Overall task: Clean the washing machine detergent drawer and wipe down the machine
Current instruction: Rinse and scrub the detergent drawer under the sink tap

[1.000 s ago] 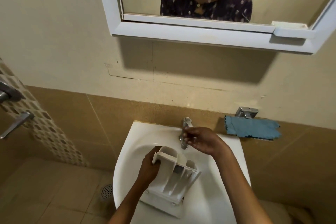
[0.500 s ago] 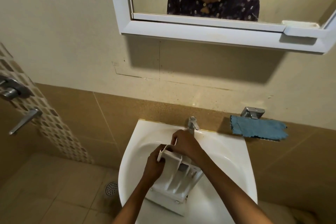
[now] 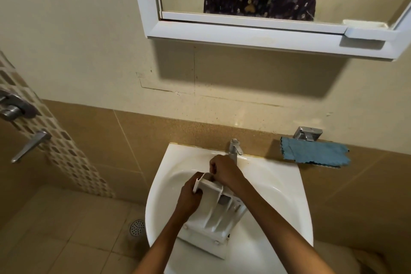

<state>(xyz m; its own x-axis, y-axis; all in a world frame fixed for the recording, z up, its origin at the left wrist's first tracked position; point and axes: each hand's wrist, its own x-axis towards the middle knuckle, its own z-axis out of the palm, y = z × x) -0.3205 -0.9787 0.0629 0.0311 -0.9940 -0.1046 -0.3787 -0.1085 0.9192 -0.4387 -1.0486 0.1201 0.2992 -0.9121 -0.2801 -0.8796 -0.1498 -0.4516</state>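
A white plastic detergent drawer (image 3: 219, 218) with several compartments lies tilted in the white sink (image 3: 278, 187), its front panel toward me. My left hand (image 3: 190, 198) grips the drawer's far left wall. My right hand (image 3: 223, 170) has its fingers curled over the drawer's far end, just below the chrome tap (image 3: 234, 149). A blue cloth (image 3: 313, 154) hangs on the tile ledge to the right of the sink.
A white-framed mirror (image 3: 244, 29) hangs above and reflects a person's dark patterned top. A chrome fitting (image 3: 308, 133) sits behind the cloth. Chrome shower handles (image 3: 26, 142) stick out of the left wall. A floor drain (image 3: 137, 227) lies left of the sink.
My right hand has left the tap and come down onto the drawer's far end. My left hand has kept its hold on the drawer.
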